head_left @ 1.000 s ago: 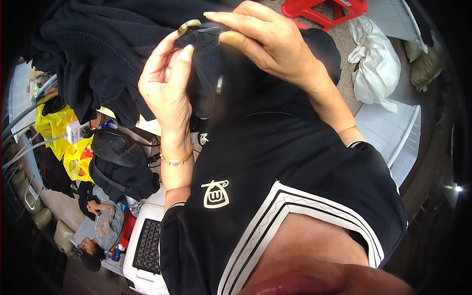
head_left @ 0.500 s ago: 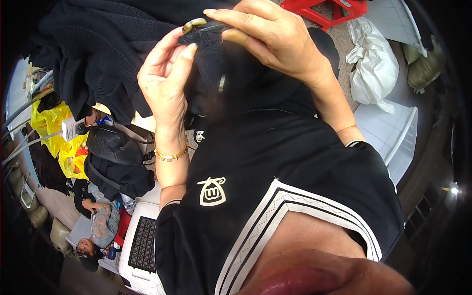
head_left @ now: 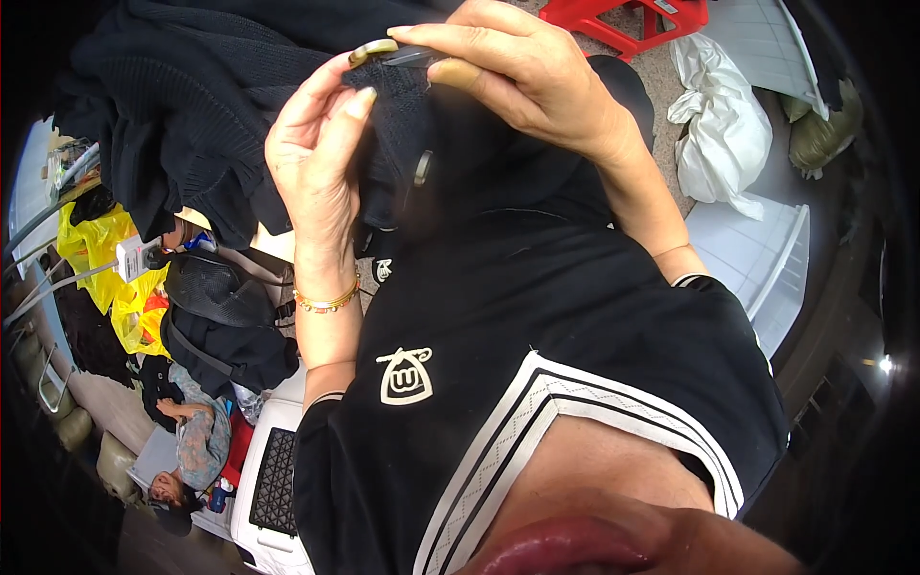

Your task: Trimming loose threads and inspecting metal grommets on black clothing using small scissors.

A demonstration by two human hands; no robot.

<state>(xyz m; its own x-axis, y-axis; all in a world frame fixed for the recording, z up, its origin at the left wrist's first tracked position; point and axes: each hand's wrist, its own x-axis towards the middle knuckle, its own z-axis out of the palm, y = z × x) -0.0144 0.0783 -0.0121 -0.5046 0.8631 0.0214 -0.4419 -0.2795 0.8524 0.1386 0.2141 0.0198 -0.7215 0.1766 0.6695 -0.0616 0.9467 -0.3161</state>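
Pinched between the thumb and fingers of my left hand point(head_left: 321, 158) is the edge of a black knitted garment point(head_left: 187, 115), with an olive, shiny button point(head_left: 372, 52) standing at the fingertips. My right hand point(head_left: 537, 72) is closed on a small dark grey, blade-like tool point(head_left: 410, 57), whose kind I cannot make out. Its tip lies against or just beside the button's base. A second button point(head_left: 423, 168) hangs lower on the garment. The rest of the knit spreads to the left, over and beyond my lap.
A red plastic stool point(head_left: 628, 24) and a white sack point(head_left: 719, 125) are at the far right. On the left are yellow bags point(head_left: 101, 249), a white power plug point(head_left: 140, 259) with cables and a black backpack point(head_left: 225, 316). Another person point(head_left: 196, 436) is at the lower left, near a white box point(head_left: 268, 508).
Both hands and the garment appear very slightly shifted left in the view. The grips look the same, and the lower button has turned a little more into view.
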